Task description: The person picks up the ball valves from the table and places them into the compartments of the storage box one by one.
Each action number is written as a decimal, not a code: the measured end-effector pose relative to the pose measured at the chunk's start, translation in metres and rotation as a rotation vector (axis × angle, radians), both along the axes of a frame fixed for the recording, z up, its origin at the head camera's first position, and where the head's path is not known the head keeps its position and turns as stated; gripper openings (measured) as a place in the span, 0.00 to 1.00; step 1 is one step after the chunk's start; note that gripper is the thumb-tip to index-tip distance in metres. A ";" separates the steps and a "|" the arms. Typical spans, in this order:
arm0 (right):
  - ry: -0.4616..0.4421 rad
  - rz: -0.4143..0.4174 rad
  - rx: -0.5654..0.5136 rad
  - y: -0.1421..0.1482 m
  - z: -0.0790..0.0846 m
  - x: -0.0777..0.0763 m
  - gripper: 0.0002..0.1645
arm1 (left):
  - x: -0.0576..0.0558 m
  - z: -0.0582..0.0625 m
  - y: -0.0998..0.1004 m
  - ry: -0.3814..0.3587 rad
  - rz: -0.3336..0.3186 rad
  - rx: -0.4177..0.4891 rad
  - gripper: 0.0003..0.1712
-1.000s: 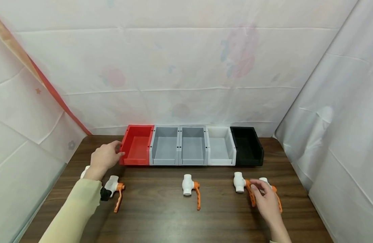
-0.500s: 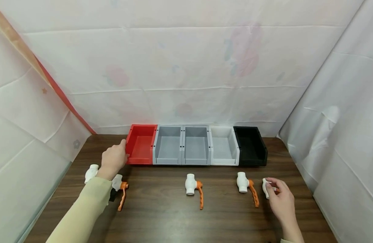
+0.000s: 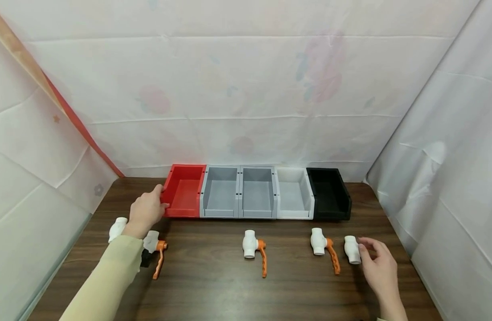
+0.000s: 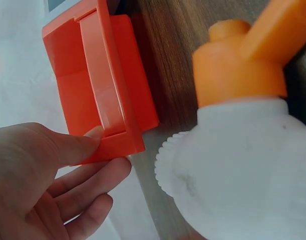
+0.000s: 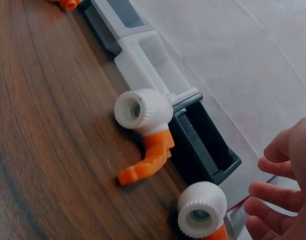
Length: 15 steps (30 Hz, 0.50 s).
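My left hand [image 3: 145, 210] pinches the left side wall of a red bin [image 3: 184, 191]; in the left wrist view its thumb and fingers [image 4: 92, 185] lie on either side of that wall. Below the wrist is a white ball valve [image 3: 151, 241] with an orange handle, partly covered by the sleeve. Another white valve [image 3: 116, 228] shows left of the forearm. My right hand [image 3: 380, 269] is beside the rightmost ball valve [image 3: 352, 249], fingers loosely bent and apart from its white body in the right wrist view. From the head, the hand hides that valve's handle.
Two grey bins [image 3: 220, 191], a white bin [image 3: 293, 191] and a black bin [image 3: 329, 194] continue the row from the red one. Ball valves also lie at the middle [image 3: 250, 244] and centre right [image 3: 318, 241] of the wooden table [image 3: 214, 290]. White curtains stand behind and at both sides.
My right hand has moved right, from over the handle of the centre-right valve to the right of the rightmost one. My left hand has closed on the red bin's wall.
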State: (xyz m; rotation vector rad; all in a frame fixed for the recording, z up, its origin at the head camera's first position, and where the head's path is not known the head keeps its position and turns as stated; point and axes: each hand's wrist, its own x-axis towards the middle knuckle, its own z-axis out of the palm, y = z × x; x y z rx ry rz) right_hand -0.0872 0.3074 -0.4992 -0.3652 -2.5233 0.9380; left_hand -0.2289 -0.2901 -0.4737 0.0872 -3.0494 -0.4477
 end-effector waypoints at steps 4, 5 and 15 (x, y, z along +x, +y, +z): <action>0.003 0.007 -0.001 0.002 -0.001 0.002 0.09 | 0.000 0.000 -0.002 -0.005 0.008 0.026 0.32; 0.004 0.005 0.002 0.003 -0.001 0.002 0.09 | 0.000 0.000 -0.002 -0.008 0.009 0.028 0.31; -0.003 -0.017 0.042 0.007 -0.007 0.004 0.09 | -0.002 0.002 0.000 0.009 0.010 0.013 0.20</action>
